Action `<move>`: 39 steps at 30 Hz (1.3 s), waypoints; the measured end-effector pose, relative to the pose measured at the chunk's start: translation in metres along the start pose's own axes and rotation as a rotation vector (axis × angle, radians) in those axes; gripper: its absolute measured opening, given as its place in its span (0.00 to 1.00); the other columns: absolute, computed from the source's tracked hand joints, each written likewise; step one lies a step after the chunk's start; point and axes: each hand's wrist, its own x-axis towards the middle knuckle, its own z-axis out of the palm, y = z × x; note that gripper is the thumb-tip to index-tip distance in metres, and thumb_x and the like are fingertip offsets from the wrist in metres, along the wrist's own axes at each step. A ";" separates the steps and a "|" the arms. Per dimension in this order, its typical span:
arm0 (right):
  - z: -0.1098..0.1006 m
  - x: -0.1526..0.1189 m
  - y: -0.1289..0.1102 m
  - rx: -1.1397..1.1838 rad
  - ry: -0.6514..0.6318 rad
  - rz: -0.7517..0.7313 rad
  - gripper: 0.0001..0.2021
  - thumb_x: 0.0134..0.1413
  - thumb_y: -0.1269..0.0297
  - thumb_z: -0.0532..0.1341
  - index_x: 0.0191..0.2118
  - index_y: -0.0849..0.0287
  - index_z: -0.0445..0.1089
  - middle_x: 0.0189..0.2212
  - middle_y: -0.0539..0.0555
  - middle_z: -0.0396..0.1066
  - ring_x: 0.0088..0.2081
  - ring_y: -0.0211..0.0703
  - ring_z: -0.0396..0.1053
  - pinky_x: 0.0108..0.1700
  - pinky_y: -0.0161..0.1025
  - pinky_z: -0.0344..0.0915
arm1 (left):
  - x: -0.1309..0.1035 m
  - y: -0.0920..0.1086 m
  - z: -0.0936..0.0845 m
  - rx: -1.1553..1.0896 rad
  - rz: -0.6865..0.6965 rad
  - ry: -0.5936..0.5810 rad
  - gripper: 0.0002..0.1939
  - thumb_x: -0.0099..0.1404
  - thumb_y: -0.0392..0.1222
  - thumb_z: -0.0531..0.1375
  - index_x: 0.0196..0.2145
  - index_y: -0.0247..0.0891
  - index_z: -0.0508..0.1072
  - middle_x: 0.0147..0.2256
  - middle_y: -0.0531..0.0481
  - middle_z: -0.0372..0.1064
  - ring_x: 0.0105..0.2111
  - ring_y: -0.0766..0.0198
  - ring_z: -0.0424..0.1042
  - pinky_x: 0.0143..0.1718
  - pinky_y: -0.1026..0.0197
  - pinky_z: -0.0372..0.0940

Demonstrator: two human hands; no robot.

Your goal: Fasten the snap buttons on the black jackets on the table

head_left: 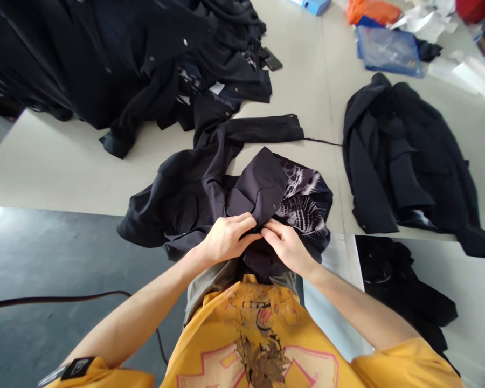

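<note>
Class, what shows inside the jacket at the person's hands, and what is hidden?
Inside the jacket, dark lining with white print shows. Folds cover the rest; the left hand and right hand hide the cloth between them.

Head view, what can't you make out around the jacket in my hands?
All in the head view:
Exact spot on the jacket held by the left hand and right hand: both hands and folded cloth cover it.
Full pile of dark clothes: cut off by the top edge.
Crumpled white stuff: blurred; paper or plastic unclear.
Red thing: cut off by the top edge.
</note>
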 end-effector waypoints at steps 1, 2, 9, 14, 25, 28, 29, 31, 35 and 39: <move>-0.004 0.000 0.001 -0.174 0.041 -0.124 0.12 0.65 0.60 0.54 0.39 0.58 0.73 0.41 0.58 0.72 0.47 0.50 0.68 0.55 0.49 0.64 | 0.000 0.001 0.000 -0.022 0.009 0.007 0.15 0.74 0.47 0.53 0.30 0.38 0.63 0.29 0.52 0.64 0.27 0.67 0.65 0.26 0.65 0.57; -0.009 -0.001 0.003 -0.336 0.091 -0.245 0.11 0.65 0.60 0.54 0.42 0.58 0.72 0.43 0.59 0.71 0.49 0.52 0.67 0.56 0.51 0.63 | -0.001 0.001 -0.001 -0.042 0.021 0.011 0.15 0.74 0.46 0.53 0.29 0.38 0.63 0.28 0.52 0.64 0.26 0.67 0.65 0.26 0.65 0.57; -0.032 0.015 0.011 -0.790 -0.094 -0.661 0.26 0.62 0.47 0.59 0.60 0.55 0.61 0.59 0.62 0.61 0.62 0.60 0.56 0.67 0.65 0.47 | -0.005 0.000 -0.001 -0.090 0.087 0.007 0.16 0.73 0.44 0.54 0.27 0.37 0.64 0.26 0.52 0.63 0.24 0.68 0.63 0.25 0.64 0.55; -0.030 0.029 0.009 -0.809 -0.292 -0.727 0.17 0.65 0.51 0.58 0.49 0.59 0.69 0.46 0.59 0.71 0.51 0.52 0.65 0.65 0.58 0.53 | -0.006 -0.001 0.001 -0.122 0.132 -0.018 0.14 0.73 0.41 0.54 0.28 0.38 0.64 0.26 0.52 0.63 0.24 0.68 0.63 0.24 0.63 0.54; -0.020 0.032 0.015 -0.603 -0.356 -0.598 0.14 0.65 0.51 0.58 0.40 0.59 0.66 0.38 0.58 0.70 0.41 0.49 0.65 0.47 0.47 0.63 | -0.014 -0.008 0.007 -0.246 0.085 -0.011 0.14 0.72 0.40 0.55 0.26 0.38 0.63 0.24 0.53 0.61 0.22 0.68 0.61 0.23 0.63 0.52; -0.018 0.034 0.017 -0.547 -0.359 -0.563 0.16 0.65 0.48 0.58 0.39 0.58 0.65 0.37 0.56 0.70 0.39 0.47 0.64 0.46 0.46 0.63 | -0.014 -0.008 0.007 -0.285 0.077 0.004 0.15 0.72 0.39 0.54 0.25 0.38 0.61 0.24 0.54 0.60 0.21 0.69 0.60 0.23 0.63 0.52; -0.018 0.034 0.018 -0.530 -0.362 -0.554 0.16 0.65 0.48 0.57 0.39 0.58 0.65 0.37 0.56 0.70 0.39 0.47 0.64 0.45 0.46 0.63 | -0.013 -0.007 0.006 -0.300 0.069 0.003 0.16 0.72 0.39 0.54 0.25 0.38 0.60 0.24 0.54 0.59 0.21 0.69 0.59 0.23 0.63 0.51; -0.016 0.035 0.019 -0.509 -0.368 -0.545 0.17 0.65 0.47 0.57 0.38 0.58 0.65 0.36 0.56 0.69 0.39 0.47 0.64 0.45 0.46 0.63 | -0.012 -0.006 0.005 -0.338 0.050 -0.001 0.17 0.72 0.39 0.54 0.24 0.38 0.58 0.23 0.54 0.58 0.21 0.69 0.58 0.23 0.64 0.51; -0.014 0.036 0.020 -0.533 -0.348 -0.553 0.16 0.66 0.49 0.56 0.38 0.58 0.64 0.35 0.56 0.68 0.38 0.47 0.63 0.44 0.45 0.63 | -0.013 -0.005 0.006 -0.407 -0.028 -0.011 0.18 0.72 0.40 0.54 0.24 0.38 0.57 0.23 0.55 0.57 0.22 0.69 0.57 0.23 0.64 0.52; -0.010 0.037 0.021 -0.611 -0.314 -0.580 0.17 0.67 0.48 0.55 0.37 0.58 0.64 0.34 0.56 0.66 0.37 0.47 0.62 0.43 0.45 0.62 | -0.015 -0.005 0.009 -0.384 -0.104 -0.006 0.17 0.72 0.42 0.54 0.25 0.39 0.57 0.23 0.55 0.58 0.22 0.69 0.58 0.24 0.64 0.52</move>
